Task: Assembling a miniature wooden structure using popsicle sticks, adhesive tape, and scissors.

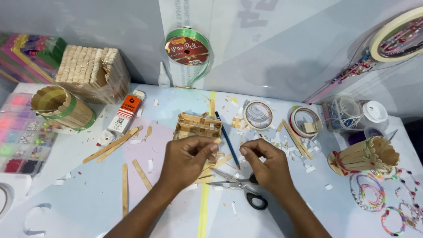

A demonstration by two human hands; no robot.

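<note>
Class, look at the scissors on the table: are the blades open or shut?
Open: the scissors lie flat beside the right hand, their two blades spread apart.

We see a short piece of pale wooden stick [217, 141] pinched at its end, poking out level just above a small open box [197, 126] built from the same flat sticks. The box sits upright on the table, its walls of stacked sticks, an inner divider showing, partly hidden at the front
</note>
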